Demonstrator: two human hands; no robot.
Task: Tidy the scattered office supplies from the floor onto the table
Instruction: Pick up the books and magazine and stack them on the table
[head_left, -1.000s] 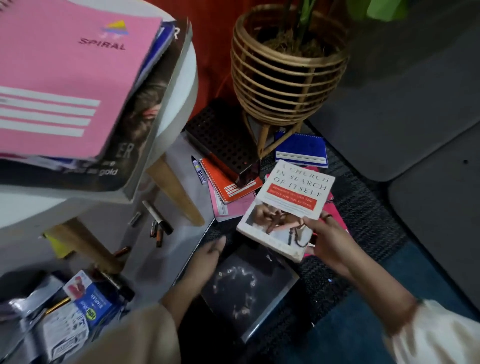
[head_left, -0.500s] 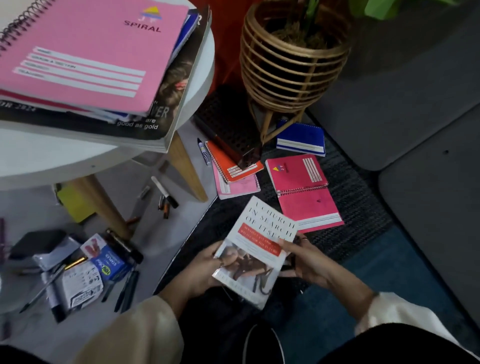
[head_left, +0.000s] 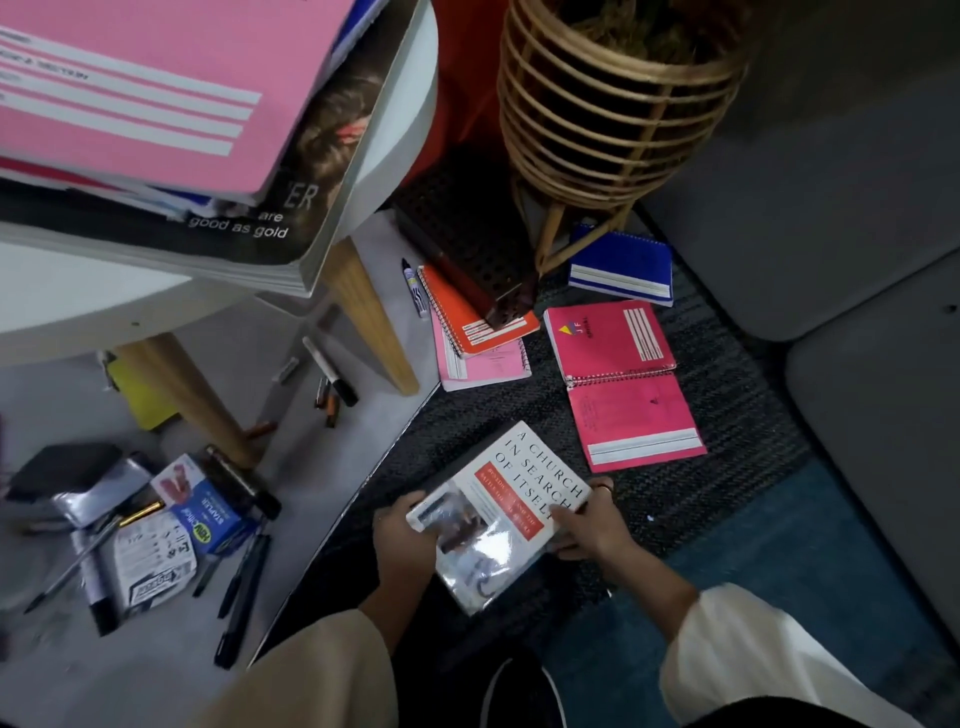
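Note:
A white paperback book (head_left: 498, 514) with a red band on its cover is held low over the dark rug. My left hand (head_left: 402, 535) grips its left edge and my right hand (head_left: 592, 530) grips its right edge, thumb on the cover. On the floor lie an open pink spiral notebook (head_left: 623, 379), an orange notebook (head_left: 462, 312) over a pale pink one (head_left: 488, 366), a blue notebook (head_left: 621, 267), markers (head_left: 330, 371) and pens (head_left: 244, 597). The round white table (head_left: 78, 306) at upper left carries a pink spiral notebook (head_left: 156, 88) on a magazine (head_left: 311, 197).
A rattan plant stand (head_left: 608, 119) stands on the rug with a dark perforated box (head_left: 462, 239) beside it. A blue staples box (head_left: 213, 514), packets and a yellow pad (head_left: 140, 395) lie under the table by its wooden legs (head_left: 374, 322). Grey cushions (head_left: 831, 208) fill the right.
The book came down from above the pink notebook toward me, and my left hand joined the right on it. The view has shifted closer to the table.

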